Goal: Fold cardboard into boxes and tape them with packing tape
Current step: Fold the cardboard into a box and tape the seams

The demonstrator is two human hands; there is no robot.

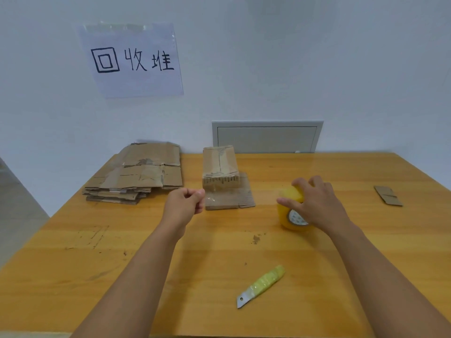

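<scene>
Right hand (314, 198) gripping yellow tape roll (294, 213) center-right, left hand (186, 202) curled loosely, apparently pinching clear tape end by folded box (220, 168).

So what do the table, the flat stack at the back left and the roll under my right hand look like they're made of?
Table: likely wood or wood-look laminate, glossy; orange grain lines and a sheen show, with scuffs.
Flat stack: brown corrugated cardboard, matte; torn edges and layered sheets show.
Roll: yellowish translucent plastic packing tape, shiny, seemingly on a printed core.
</scene>
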